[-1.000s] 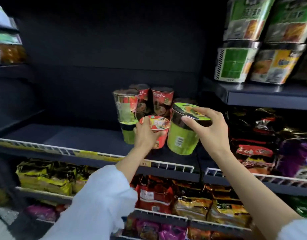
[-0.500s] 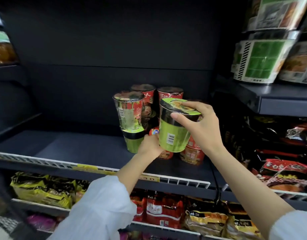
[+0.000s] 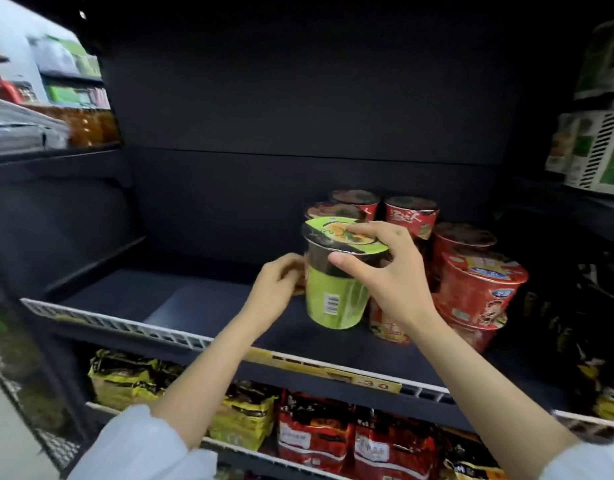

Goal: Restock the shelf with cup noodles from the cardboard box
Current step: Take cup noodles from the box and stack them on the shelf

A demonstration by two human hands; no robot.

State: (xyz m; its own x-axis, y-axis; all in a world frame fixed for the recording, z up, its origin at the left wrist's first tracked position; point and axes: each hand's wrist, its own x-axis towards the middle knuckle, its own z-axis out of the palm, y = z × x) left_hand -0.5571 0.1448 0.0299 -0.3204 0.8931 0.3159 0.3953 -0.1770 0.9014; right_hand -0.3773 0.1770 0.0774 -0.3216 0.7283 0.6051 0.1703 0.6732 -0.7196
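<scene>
My right hand grips a green cup noodle from above by its lid rim; the cup is upright, at or just above the dark shelf. My left hand is at the cup's left side with curled fingers reaching behind it; what they touch is hidden. Red cup noodles stand behind. A larger red bowl is stacked on another at the right. The cardboard box is out of view.
The shelf's left half is bare, behind a white wire front rail with a yellow price strip. Yellow packets and red packets fill the shelf below. Boxed noodles sit upper right, bottles upper left.
My right hand carried the green cup down and leftward in front of the red cups. My left hand left the small red cup and now sits beside the green cup.
</scene>
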